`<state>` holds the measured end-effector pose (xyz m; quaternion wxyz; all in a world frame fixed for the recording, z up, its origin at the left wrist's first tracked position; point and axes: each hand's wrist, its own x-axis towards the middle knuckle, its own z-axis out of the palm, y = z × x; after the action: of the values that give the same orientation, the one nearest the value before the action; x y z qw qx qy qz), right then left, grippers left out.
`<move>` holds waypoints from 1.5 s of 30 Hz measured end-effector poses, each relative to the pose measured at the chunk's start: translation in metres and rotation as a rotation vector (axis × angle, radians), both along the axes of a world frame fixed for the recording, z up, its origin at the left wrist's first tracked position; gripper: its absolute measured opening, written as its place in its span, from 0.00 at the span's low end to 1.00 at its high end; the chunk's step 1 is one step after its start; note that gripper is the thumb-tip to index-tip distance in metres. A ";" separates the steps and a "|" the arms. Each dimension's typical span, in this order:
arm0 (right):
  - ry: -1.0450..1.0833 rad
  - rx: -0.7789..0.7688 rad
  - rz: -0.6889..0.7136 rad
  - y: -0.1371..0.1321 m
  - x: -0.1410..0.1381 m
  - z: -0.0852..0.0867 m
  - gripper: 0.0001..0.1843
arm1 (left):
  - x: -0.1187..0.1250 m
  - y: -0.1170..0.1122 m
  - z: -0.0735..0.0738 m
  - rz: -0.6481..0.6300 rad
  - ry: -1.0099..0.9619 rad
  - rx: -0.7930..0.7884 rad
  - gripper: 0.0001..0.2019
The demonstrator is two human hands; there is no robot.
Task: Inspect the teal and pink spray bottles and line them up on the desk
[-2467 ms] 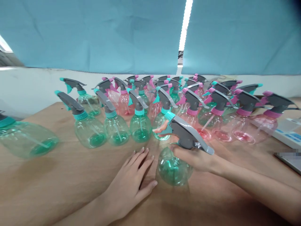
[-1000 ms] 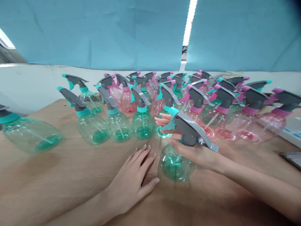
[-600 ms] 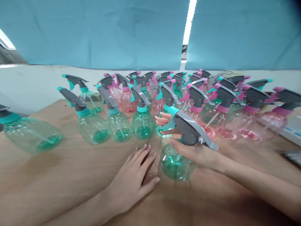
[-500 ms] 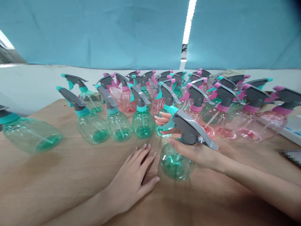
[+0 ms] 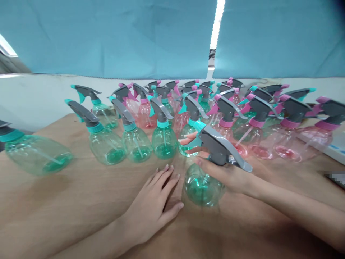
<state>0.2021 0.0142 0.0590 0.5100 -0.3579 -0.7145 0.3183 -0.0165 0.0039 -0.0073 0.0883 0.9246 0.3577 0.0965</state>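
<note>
A green spray bottle [image 5: 201,185] with a grey head and turquoise nozzle stands close in front of me. My right hand [image 5: 219,172] is closed round its neck, thumb toward me. Its other fingers reach past the turquoise trigger on the far side, partly hidden by the head. Flat on the wood lies my left hand [image 5: 153,201], fingers stretched out, just left of this bottle and holding nothing. Beyond the left fingertips stands another green spray bottle [image 5: 164,142] in a row of similar ones.
Several green and pink spray bottles crowd the back of the wooden table [image 5: 88,201], including a pink one [image 5: 288,140] at right. A green bottle [image 5: 37,153] stands apart at far left. A dark flat object [image 5: 335,178] lies at the right edge. A blue cloth [image 5: 121,39] hangs behind.
Almost nothing differs. The view has shifted very slightly; both hands and the held spray bottle keep their places.
</note>
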 end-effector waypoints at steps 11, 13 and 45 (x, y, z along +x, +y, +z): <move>-0.091 -0.036 -0.031 -0.006 0.010 0.006 0.09 | 0.001 0.001 0.002 0.003 0.024 -0.004 0.28; -0.086 -0.039 -0.014 -0.006 0.010 0.006 0.09 | 0.001 0.000 0.001 0.006 0.025 0.000 0.28; 0.074 -0.094 0.226 -0.021 -0.132 -0.002 0.18 | -0.059 -0.057 0.036 0.316 -0.424 0.140 0.29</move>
<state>0.0703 -0.0066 0.0569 0.4796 -0.2865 -0.7153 0.4198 -0.0751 -0.0530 0.0285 0.0810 0.8202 0.4635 0.3252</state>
